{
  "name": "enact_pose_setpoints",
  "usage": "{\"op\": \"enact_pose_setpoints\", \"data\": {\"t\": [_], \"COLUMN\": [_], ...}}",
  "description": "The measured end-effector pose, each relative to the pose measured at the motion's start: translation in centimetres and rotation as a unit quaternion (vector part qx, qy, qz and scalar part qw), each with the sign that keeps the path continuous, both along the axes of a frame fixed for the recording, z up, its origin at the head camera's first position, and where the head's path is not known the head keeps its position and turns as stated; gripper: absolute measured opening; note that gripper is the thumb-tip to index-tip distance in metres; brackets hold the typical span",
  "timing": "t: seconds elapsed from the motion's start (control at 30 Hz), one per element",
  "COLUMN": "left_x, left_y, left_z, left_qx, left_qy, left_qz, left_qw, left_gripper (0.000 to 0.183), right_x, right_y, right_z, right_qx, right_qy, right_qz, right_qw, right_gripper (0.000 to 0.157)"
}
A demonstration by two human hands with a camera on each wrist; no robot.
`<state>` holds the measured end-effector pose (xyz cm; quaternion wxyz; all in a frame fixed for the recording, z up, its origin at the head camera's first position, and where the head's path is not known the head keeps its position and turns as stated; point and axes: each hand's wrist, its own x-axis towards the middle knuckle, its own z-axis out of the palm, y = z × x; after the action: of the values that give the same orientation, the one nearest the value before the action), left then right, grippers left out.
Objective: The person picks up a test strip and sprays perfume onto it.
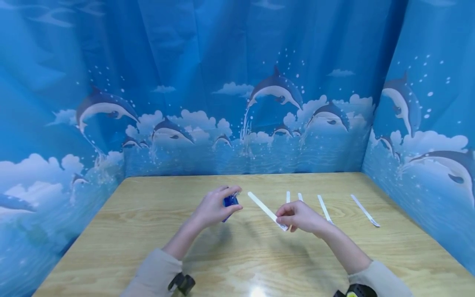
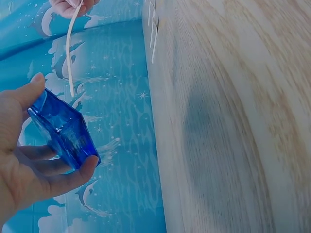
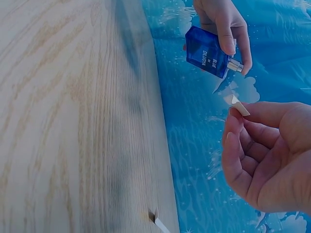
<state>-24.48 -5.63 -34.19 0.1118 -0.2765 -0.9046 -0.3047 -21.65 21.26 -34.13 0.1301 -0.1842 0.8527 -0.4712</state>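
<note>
My left hand grips a blue glass perfume bottle above the table, thumb on one side and fingers round the other. In the right wrist view, the label on the bottle shows, and a fingertip lies at its silver spray nozzle. To the right, my right hand pinches the near end of a white paper test strip between thumb and fingertips. The strip's free end slants up toward the bottle, with a gap between them. The left wrist view shows this strip slightly bowed.
Several more white strips lie on the wooden table to the right, among them one strip beyond my right hand and another strip farther right. A blue dolphin-print curtain surrounds the table's back and sides.
</note>
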Motion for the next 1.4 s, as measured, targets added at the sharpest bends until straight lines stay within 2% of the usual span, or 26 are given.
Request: {"op": "enact_pose_setpoints", "data": {"t": [0.3, 0.73, 1.4], "left_x": [0.1, 0.2, 0.4], "left_y": [-0.2, -0.3, 1.0], "left_z": [-0.3, -0.6, 0.0], "left_qx": [0.016, 0.023, 0.016], "left_qy": [-0.001, 0.008, -0.006], "left_qz": [0.006, -0.009, -0.042], "left_qw": [0.9998, 0.9997, 0.9990], "left_gripper": [0.048, 0.049, 0.049], "right_x": [0.0, -0.4, -1.0], "right_y": [0.4, 0.6, 0.5], "right_z": [-0.5, -1.2, -1.1], "right_qx": [0.000, -0.008, -0.005], "right_qy": [0.001, -0.002, -0.012], "right_qz": [-0.008, -0.009, -0.018], "right_qw": [1.000, 1.000, 1.000], "right_gripper": [0.014, 0.015, 0.015]}}
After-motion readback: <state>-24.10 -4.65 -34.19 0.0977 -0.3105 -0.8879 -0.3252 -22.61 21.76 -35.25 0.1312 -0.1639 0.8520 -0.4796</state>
